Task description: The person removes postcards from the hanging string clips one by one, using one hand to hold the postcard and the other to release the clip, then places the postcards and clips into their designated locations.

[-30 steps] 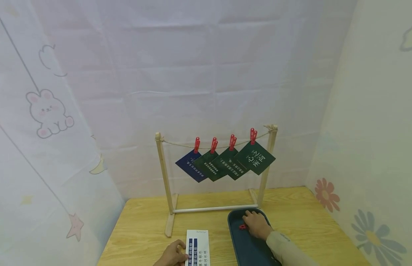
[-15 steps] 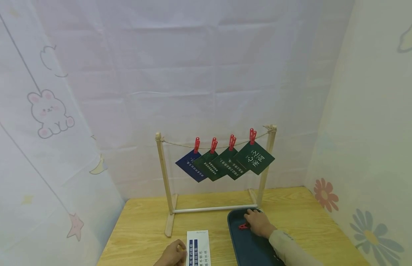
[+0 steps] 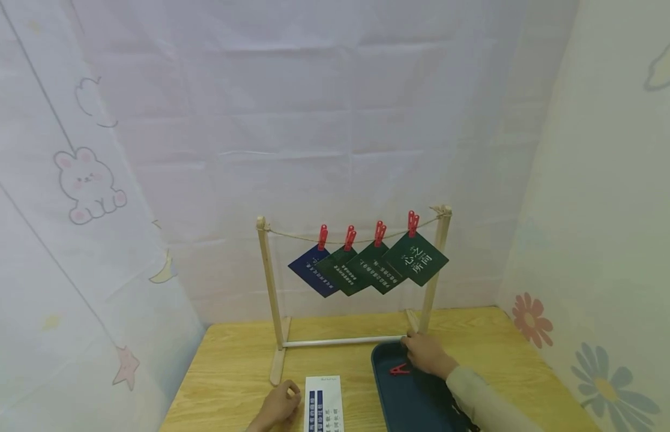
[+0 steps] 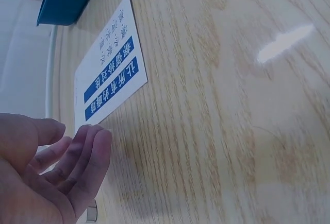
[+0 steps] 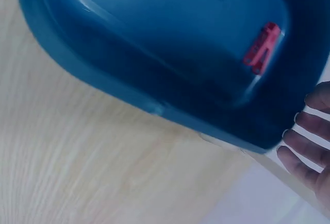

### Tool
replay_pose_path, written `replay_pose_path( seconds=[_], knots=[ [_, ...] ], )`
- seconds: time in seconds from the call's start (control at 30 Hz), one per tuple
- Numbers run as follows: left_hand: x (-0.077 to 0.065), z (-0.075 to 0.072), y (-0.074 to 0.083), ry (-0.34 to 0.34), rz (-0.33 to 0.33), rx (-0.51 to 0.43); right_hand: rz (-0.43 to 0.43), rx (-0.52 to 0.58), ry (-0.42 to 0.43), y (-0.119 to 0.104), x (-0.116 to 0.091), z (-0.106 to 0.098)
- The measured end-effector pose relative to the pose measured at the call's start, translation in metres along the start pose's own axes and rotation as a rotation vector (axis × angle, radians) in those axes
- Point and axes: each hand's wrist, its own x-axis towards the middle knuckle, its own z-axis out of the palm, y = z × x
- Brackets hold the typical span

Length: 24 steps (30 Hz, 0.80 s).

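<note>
A white card point(image 3: 323, 405) printed with blue bands and characters lies on the table. Beside its left edge is my left hand point(image 3: 279, 403), fingers loosely bent and holding nothing. In the left wrist view the fingertips come close to the card point(image 4: 111, 62); whether they touch it I cannot tell. My right hand point(image 3: 425, 353) is over the far right corner of a dark blue tray point(image 3: 386, 396). The right wrist view shows its fingers point(image 5: 304, 144) spread beside the tray's rim, with nothing in them. One red clothespin point(image 3: 400, 369) lies inside the tray.
Behind the tray stands a wooden frame point(image 3: 270, 282) with a white crossbar point(image 3: 346, 341). Its string carries a blue card point(image 3: 310, 270) and several green cards point(image 3: 416, 258), hung by red clothespins point(image 3: 412, 223). Printed white cloth point(image 3: 335, 120) surrounds the wooden table point(image 3: 232, 360).
My right hand has drawn away from the red clothespin to the tray's far right corner, leaving the clothespin in plain sight. My left hand has shifted slightly left, off the card's edge.
</note>
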Motion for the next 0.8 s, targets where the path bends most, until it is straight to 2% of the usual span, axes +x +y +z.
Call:
replay_pose_path(
  seconds=[0.33, 0.43, 0.8],
  knots=[
    [0.013, 0.006, 0.008, 0.076, -0.037, -0.135, 0.000, 0.104, 0.073, 0.007, 0.009, -0.021],
    [0.017, 0.006, 0.011, 0.065, -0.059, -0.189, 0.004, 0.108, 0.074, 0.007, 0.012, -0.029],
    [0.018, 0.004, 0.018, 0.059, -0.027, -0.252, -0.108, 0.136, 0.134, -0.001, 0.021, -0.062]
  ],
)
